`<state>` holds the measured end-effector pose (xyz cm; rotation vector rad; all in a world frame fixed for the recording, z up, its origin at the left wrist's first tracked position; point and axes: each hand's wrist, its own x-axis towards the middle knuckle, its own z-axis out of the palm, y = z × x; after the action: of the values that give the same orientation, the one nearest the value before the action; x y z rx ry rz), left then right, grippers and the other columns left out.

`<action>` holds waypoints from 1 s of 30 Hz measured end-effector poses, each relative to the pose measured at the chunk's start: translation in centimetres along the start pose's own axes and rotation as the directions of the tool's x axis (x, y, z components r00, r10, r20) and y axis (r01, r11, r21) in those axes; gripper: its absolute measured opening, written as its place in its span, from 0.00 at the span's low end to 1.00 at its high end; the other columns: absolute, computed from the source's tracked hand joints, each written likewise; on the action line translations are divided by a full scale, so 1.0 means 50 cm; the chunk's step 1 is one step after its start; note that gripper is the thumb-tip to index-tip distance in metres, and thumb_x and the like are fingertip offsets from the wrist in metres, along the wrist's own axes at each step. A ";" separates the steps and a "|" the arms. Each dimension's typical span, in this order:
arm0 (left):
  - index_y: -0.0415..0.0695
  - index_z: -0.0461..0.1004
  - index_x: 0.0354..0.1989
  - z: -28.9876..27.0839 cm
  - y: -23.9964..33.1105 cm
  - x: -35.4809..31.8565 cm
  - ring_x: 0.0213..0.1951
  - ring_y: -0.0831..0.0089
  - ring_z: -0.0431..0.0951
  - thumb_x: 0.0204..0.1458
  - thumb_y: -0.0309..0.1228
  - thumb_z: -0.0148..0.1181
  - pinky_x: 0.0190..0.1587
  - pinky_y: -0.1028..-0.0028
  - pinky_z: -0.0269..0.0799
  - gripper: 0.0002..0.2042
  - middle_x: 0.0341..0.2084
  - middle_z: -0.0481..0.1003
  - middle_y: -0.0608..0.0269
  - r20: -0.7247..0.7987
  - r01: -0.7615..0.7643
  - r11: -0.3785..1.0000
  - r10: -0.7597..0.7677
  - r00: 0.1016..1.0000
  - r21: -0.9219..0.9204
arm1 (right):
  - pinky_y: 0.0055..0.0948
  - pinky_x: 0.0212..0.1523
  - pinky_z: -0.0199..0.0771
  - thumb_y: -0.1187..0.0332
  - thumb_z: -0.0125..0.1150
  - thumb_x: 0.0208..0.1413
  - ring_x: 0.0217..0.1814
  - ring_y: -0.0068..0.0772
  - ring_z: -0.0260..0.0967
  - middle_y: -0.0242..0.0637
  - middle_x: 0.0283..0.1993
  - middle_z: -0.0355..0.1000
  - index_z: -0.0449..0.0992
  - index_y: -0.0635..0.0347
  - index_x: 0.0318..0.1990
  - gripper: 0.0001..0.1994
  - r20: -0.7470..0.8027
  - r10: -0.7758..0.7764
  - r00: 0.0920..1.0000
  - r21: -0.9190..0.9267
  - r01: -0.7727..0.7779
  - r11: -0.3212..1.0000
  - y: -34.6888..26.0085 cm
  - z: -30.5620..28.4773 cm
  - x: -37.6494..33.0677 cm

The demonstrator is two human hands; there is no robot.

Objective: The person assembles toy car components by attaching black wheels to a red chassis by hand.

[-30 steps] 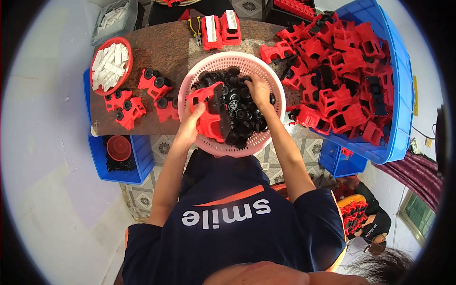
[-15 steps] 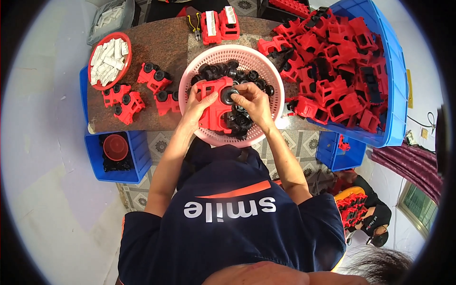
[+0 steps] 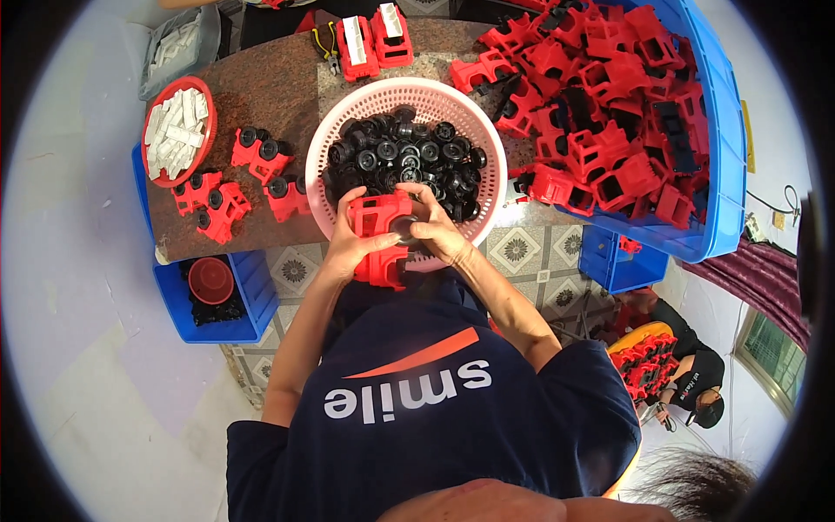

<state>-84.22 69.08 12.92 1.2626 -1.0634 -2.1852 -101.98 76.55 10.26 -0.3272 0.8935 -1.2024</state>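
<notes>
Centrally, pink basket (image 3: 487,130) of black wheels (image 3: 409,157)

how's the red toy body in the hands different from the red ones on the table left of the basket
The red toy body in the hands is gripped by the left hand while the right hand presses a black wheel against it; the red toy bodies on the table lie loose and untouched. The held one shows only that wheel, the table ones already carry black wheels. Both are the same red plastic.

A red bowl (image 3: 177,130) of white pieces, finished red toy trucks (image 3: 235,183), and a blue crate (image 3: 722,157).
</notes>
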 end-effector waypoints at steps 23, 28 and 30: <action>0.39 0.65 0.59 -0.046 0.024 0.139 0.47 0.67 0.78 0.42 0.19 0.69 0.54 0.66 0.74 0.32 0.45 0.76 0.58 -0.245 -0.241 0.928 0.173 0.954 -0.283 | 0.33 0.48 0.68 0.70 0.62 0.49 0.44 0.34 0.71 0.36 0.45 0.76 0.74 0.55 0.45 0.14 0.108 -0.388 0.915 -0.894 -0.082 -0.441 -0.043 -0.245 0.126; 0.38 0.59 0.60 -0.029 0.047 0.140 0.52 0.67 0.74 0.38 0.22 0.74 0.57 0.65 0.71 0.39 0.51 0.72 0.54 -0.212 -0.250 0.948 0.208 0.955 -0.195 | 0.20 0.42 0.73 0.76 0.66 0.53 0.39 0.17 0.72 0.28 0.36 0.75 0.74 0.61 0.42 0.10 -0.130 -0.318 0.939 -0.486 0.220 0.846 -0.099 -0.015 0.021; 0.37 0.60 0.58 -0.025 0.037 0.147 0.50 0.67 0.75 0.37 0.23 0.75 0.55 0.65 0.72 0.38 0.49 0.73 0.53 -0.210 -0.282 0.939 0.241 0.948 -0.196 | 0.20 0.42 0.73 0.78 0.66 0.53 0.38 0.17 0.71 0.28 0.36 0.75 0.74 0.61 0.42 0.10 -0.105 -0.298 0.949 -0.477 0.215 0.852 -0.080 0.015 0.016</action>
<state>-86.97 62.59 9.89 1.1243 -0.8325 -1.8867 -104.00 74.17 13.00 -0.7548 1.3258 -1.2685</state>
